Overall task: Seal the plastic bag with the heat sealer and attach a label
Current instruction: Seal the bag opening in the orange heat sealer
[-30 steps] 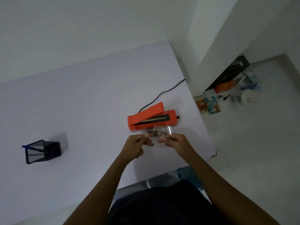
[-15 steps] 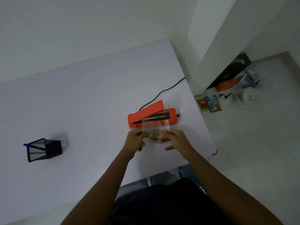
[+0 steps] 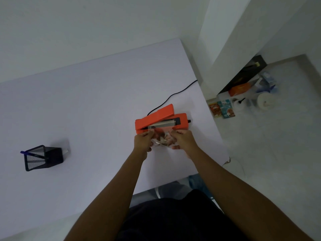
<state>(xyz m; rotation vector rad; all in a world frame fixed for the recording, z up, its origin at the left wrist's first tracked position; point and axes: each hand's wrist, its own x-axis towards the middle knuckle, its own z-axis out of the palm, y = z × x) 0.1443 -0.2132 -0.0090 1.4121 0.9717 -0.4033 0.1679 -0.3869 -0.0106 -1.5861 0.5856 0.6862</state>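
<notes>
1. The left hand (image 3: 142, 142) and right hand (image 3: 184, 140) each pinch a side of the clear plastic bag (image 3: 162, 138).
2. The bag's top edge lies at the open orange heat sealer (image 3: 160, 119).
3. The sealer sits on the white table (image 3: 90, 105).

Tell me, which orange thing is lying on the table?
The orange heat sealer with its lid propped open, right beyond the hands holding the clear plastic bag. The other orange thing, a flat orange packet, lies on the floor by the wall.
</notes>
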